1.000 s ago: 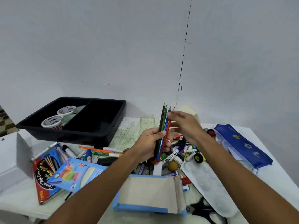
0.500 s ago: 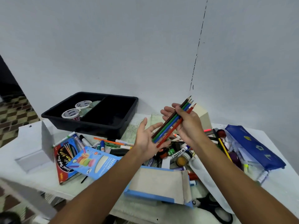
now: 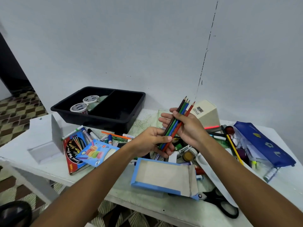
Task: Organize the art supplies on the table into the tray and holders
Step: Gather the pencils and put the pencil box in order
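Observation:
Both hands hold a bundle of several coloured pencils, tips pointing up and right, above the middle of the table. My left hand grips the bundle's lower ends. My right hand wraps the middle of the bundle, thumb across it. A black two-compartment tray stands at the back left, with tape rolls in its left half. A cream box-shaped holder stands behind my right hand. Loose markers and pens lie in front of the tray.
A red pencil box and a blue crayon pack lie at the left. An open blue cardboard box sits near the front edge, black scissors and a white palette to its right. A blue pencil case lies far right.
My left hand, open beside the pencils half a second ago, now grips their lower ends. The bundle stays tilted right in my right hand. The head has turned slightly.

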A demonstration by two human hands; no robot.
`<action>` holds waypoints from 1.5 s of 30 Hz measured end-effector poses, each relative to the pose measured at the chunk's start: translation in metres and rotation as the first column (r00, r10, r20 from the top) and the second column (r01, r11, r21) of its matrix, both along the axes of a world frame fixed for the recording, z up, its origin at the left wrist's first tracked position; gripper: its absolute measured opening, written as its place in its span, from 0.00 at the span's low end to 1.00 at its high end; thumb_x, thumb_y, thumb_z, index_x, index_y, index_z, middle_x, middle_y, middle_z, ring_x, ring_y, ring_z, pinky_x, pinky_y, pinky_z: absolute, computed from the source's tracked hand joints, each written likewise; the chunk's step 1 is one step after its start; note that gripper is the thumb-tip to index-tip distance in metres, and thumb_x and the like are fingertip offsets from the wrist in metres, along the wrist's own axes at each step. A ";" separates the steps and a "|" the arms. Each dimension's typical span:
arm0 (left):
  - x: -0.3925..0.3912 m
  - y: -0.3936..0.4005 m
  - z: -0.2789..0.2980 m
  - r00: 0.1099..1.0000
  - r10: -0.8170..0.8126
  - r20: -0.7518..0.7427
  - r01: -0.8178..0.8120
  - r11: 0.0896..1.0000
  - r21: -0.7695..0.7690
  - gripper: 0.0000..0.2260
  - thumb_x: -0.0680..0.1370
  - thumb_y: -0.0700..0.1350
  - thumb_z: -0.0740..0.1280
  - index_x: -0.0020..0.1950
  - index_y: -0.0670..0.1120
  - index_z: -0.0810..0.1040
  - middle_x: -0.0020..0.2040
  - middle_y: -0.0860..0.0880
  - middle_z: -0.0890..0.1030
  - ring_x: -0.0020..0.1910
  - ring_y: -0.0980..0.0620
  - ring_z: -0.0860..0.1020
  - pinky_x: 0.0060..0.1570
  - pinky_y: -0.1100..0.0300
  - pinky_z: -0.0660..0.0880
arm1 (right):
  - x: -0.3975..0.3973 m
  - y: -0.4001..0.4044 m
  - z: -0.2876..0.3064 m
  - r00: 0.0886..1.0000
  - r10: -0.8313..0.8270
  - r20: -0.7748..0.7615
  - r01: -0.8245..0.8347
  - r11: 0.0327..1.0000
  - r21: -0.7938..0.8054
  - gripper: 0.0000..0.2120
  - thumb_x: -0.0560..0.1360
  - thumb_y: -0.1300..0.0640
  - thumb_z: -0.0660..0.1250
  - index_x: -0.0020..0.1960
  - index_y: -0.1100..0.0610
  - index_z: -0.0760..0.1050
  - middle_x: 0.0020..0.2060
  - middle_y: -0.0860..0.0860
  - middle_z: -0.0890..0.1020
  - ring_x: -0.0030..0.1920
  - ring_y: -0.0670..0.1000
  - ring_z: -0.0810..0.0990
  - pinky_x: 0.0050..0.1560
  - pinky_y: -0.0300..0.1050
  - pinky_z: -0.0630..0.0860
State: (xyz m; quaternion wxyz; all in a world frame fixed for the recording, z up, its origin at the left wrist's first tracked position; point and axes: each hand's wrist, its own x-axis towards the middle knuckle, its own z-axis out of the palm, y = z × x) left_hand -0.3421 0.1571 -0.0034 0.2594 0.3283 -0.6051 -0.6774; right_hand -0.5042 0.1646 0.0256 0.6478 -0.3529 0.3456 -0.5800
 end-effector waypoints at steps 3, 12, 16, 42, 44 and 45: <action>0.009 -0.001 -0.003 0.999 -0.013 0.053 0.012 1.000 0.014 0.07 0.79 0.39 0.64 0.53 0.35 0.77 0.40 0.41 0.81 0.33 0.48 0.81 0.33 0.58 0.80 | -0.007 0.001 -0.003 0.991 -0.017 -0.130 0.025 0.998 0.059 0.11 0.77 0.63 0.65 0.58 0.61 0.73 0.56 0.64 0.81 0.53 0.60 0.83 0.52 0.54 0.81; 0.048 -0.009 0.004 0.854 -0.142 0.501 0.205 0.976 -0.073 0.08 0.80 0.38 0.64 0.49 0.33 0.78 0.39 0.42 0.82 0.35 0.47 0.81 0.37 0.55 0.80 | -0.001 0.003 0.023 0.229 -0.176 -0.957 -0.401 0.879 -0.258 0.22 0.72 0.55 0.73 0.65 0.52 0.75 0.62 0.46 0.77 0.60 0.41 0.73 0.65 0.43 0.69; 0.052 -0.012 0.009 0.738 -0.150 0.658 0.324 0.934 -0.151 0.07 0.79 0.40 0.66 0.47 0.36 0.80 0.37 0.48 0.84 0.36 0.50 0.82 0.42 0.55 0.79 | 0.033 -0.005 0.009 -0.318 0.116 -0.941 -0.585 0.757 0.291 0.06 0.71 0.56 0.73 0.47 0.54 0.81 0.35 0.49 0.81 0.37 0.51 0.79 0.41 0.46 0.75; 0.106 0.018 -0.066 0.569 0.247 0.784 0.444 0.710 -0.547 0.44 0.62 0.63 0.77 0.73 0.51 0.65 0.63 0.58 0.64 0.59 0.64 0.54 0.58 0.61 0.54 | 0.031 0.013 -0.064 -0.010 0.530 -0.848 -0.442 0.758 0.479 0.09 0.74 0.60 0.71 0.48 0.67 0.79 0.38 0.57 0.77 0.40 0.55 0.73 0.44 0.48 0.71; 0.107 0.018 -0.069 0.578 0.250 0.777 0.429 0.717 -0.550 0.45 0.62 0.64 0.77 0.75 0.54 0.63 0.68 0.55 0.65 0.62 0.63 0.55 0.59 0.60 0.55 | 0.036 0.016 -0.065 -0.094 0.472 -0.876 -0.438 0.771 0.462 0.10 0.74 0.59 0.71 0.46 0.67 0.78 0.37 0.56 0.76 0.39 0.54 0.72 0.43 0.47 0.69; 0.108 0.017 -0.071 0.577 0.248 0.778 0.428 0.720 -0.546 0.46 0.61 0.65 0.77 0.75 0.55 0.63 0.70 0.55 0.65 0.65 0.60 0.56 0.60 0.59 0.56 | 0.038 0.016 -0.066 -0.130 0.447 -0.885 -0.436 0.776 0.456 0.11 0.74 0.58 0.70 0.46 0.67 0.79 0.37 0.56 0.77 0.39 0.54 0.73 0.44 0.46 0.69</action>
